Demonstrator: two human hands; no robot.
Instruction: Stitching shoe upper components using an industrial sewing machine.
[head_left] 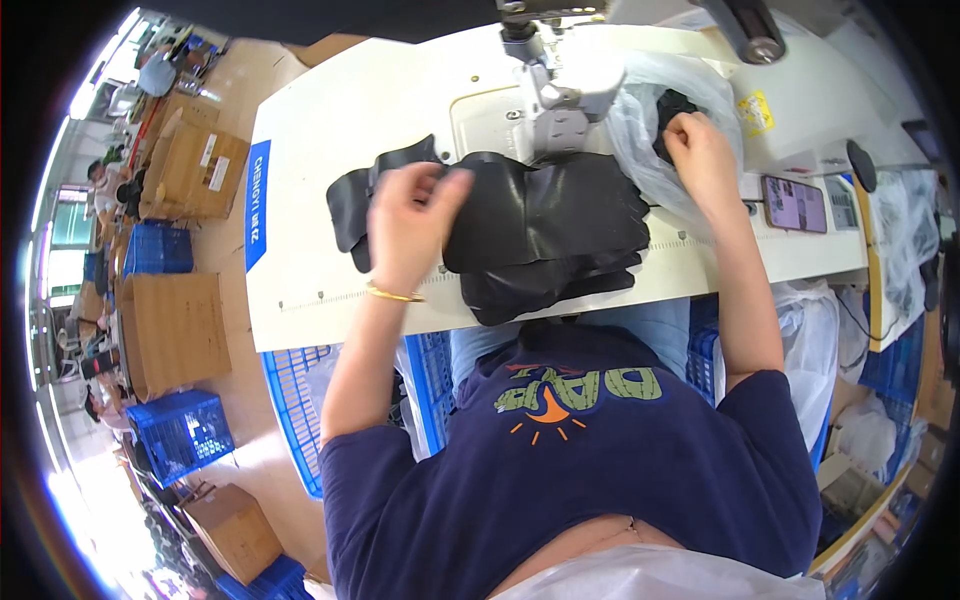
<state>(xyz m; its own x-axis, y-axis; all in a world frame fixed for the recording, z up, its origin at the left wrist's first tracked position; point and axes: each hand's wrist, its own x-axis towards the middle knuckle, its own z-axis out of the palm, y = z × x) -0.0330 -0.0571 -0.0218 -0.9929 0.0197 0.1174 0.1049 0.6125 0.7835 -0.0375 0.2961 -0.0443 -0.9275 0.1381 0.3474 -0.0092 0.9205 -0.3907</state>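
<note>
On the white sewing table (pixel 300 240) lie overlapping black leather-like pieces (pixel 545 205), some smooth and shiny, with scalloped edges at the right. Smaller black pieces (pixel 350 205) lie to their left. My left hand (pixel 412 220) hovers over the gap between the two groups, slightly blurred, fingers loosely bent and thumb apart. My right hand (pixel 705 160) reaches to a clear plastic bag (pixel 640 120) at the right, its fingers pinched at a small black piece (pixel 672 110) in the bag. Fingertips there are partly hidden.
A sewing machine head (pixel 565 110) stands just behind the black pieces. At the right lies a phone (pixel 795 205). Blue crates (pixel 300 400) stand below the table edge. Cardboard boxes (pixel 180 335) and a blue bin (pixel 180 430) stand on the floor at left.
</note>
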